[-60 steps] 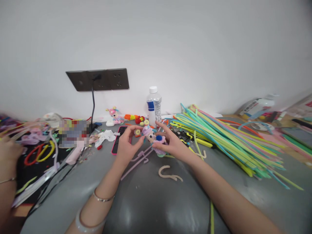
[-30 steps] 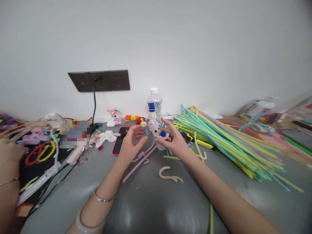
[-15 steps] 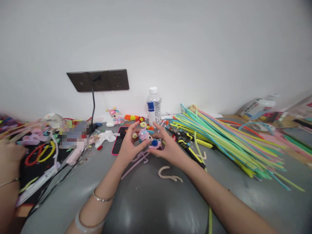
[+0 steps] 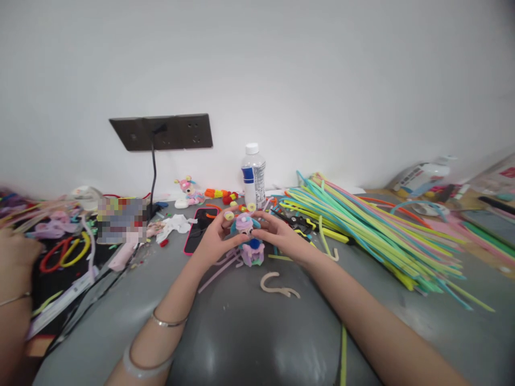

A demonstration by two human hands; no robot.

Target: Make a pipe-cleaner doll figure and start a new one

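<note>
A small pipe-cleaner doll (image 4: 248, 238), with a lilac head, yellow-ringed ears, a blue pompom and a pink skirt, stands upright just above the grey table (image 4: 257, 332). My left hand (image 4: 215, 236) pinches its head from the left. My right hand (image 4: 277, 233) pinches it from the right. Both hands meet around the head, with the skirt hanging free below them. A bent beige pipe cleaner (image 4: 277, 287) lies on the table just in front of the doll. Lilac pipe cleaners (image 4: 219, 268) lie under my left wrist.
A big heap of long coloured pipe cleaners (image 4: 374, 230) fills the right side. A water bottle (image 4: 253, 174), a phone in a pink case (image 4: 199, 228) and a finished doll (image 4: 189, 192) stand near the wall. Another person's hand (image 4: 16, 257) is at the left edge.
The doll has been turned from lying sideways to upright, and both hands have closed in on its head. One second ago my left hand was off it, fingers apart.
</note>
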